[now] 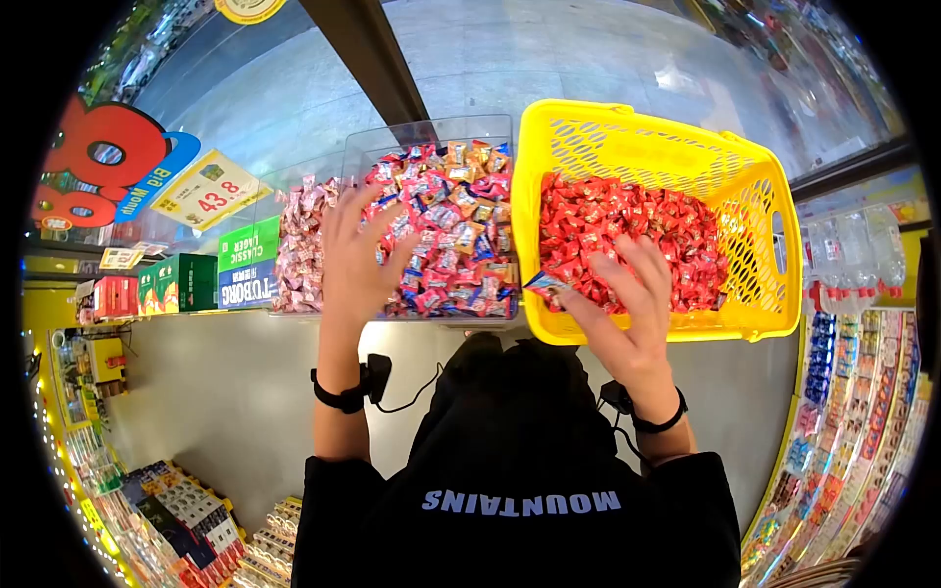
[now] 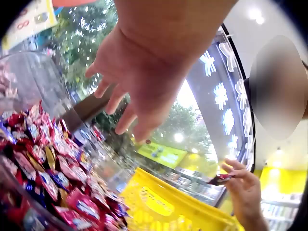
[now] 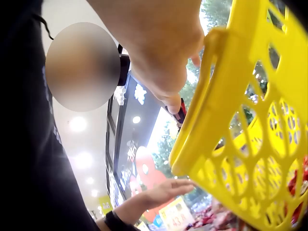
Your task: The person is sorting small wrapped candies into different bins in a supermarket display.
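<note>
My left hand [image 1: 365, 257] hovers with fingers spread over a clear bin of mixed wrapped candies [image 1: 456, 230]; in the left wrist view this hand [image 2: 144, 82] holds nothing. Over the near left part of a yellow basket [image 1: 667, 127] is my right hand [image 1: 632, 314]. A dark-wrapped candy [image 1: 545, 283] is pinched at its fingertips, and the left wrist view shows the same candy [image 2: 220, 180] in the right hand [image 2: 245, 195]. Red-wrapped candies [image 1: 627, 230] lie in the basket. The right wrist view has the candy [image 3: 181, 113] beside the basket rim [image 3: 192, 120].
Pale pink candies [image 1: 299, 245] fill a bin section at the left. Beyond it are a price sign [image 1: 211, 191] and a green and blue box [image 1: 248, 263]. Glass stands behind the bins. Bottles [image 1: 853, 250] and stocked shelves [image 1: 853, 412] line the right side.
</note>
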Demonstrator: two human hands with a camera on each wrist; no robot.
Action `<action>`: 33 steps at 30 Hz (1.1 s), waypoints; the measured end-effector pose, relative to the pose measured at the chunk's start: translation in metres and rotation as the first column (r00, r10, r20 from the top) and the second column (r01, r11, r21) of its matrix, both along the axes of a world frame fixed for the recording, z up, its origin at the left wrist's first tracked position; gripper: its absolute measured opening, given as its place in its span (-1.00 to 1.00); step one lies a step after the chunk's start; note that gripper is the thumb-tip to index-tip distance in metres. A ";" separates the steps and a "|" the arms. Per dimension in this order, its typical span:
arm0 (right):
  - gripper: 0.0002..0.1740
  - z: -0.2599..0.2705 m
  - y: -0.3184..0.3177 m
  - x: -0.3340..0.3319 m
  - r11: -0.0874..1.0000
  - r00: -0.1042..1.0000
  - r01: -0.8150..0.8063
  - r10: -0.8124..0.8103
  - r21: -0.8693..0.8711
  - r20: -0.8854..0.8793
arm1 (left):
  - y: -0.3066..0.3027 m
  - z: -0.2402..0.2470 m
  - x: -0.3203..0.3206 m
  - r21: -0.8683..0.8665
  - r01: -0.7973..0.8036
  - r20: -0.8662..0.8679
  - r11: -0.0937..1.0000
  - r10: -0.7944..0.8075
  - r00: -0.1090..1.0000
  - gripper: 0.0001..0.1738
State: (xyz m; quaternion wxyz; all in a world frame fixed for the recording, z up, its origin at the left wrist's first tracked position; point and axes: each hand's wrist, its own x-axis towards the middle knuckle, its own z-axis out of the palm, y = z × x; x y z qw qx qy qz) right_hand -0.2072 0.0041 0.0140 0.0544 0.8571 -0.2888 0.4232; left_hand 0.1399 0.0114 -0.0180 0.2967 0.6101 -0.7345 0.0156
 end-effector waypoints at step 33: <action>-0.65 0.017 0.006 -0.192 0.811 0.812 0.583 -0.579 0.058 -0.073 | -0.009 0.110 -0.107 0.001 0.253 0.314 0.967 -0.241 0.918 -0.60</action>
